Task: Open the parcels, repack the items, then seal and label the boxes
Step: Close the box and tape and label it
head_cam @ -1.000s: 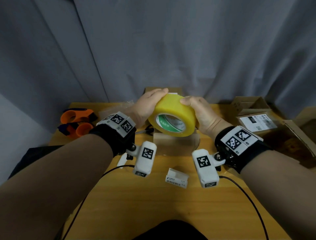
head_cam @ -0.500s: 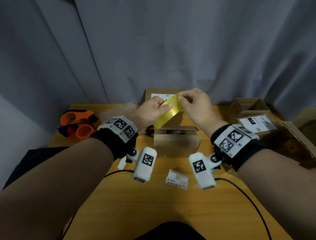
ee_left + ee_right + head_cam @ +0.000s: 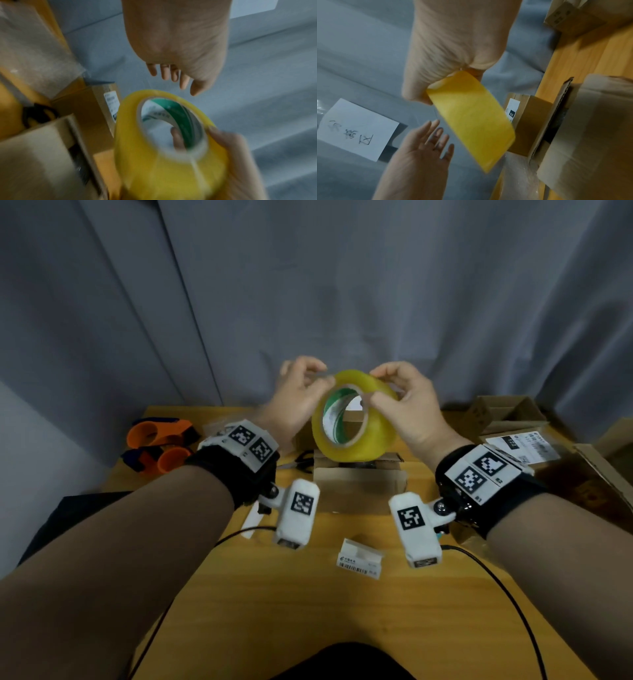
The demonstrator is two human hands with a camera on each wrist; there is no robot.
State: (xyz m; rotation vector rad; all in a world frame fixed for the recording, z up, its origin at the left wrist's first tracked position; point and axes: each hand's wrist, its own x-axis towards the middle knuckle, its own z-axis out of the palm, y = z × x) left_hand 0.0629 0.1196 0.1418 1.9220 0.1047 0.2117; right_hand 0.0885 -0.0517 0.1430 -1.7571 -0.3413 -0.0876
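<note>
The yellow tape roll is held up above the table, its green-printed core facing me. My right hand grips it at the rim, thumb on the outside and a finger inside the core, as the left wrist view shows. My left hand hovers at the roll's upper left; its fingers are loose and apart from the tape. In the right wrist view the roll is edge-on. Below the roll sits a small cardboard box with its top flaps open.
A loose shipping label lies on the wooden table near me. Orange tape dispensers sit at the back left, scissors left of the box. More cardboard boxes and a labelled parcel stand at the right. Grey curtain behind.
The roll has been lifted from just over the box and turned so its core faces me. My left hand has let go of it; my right hand keeps its grip.
</note>
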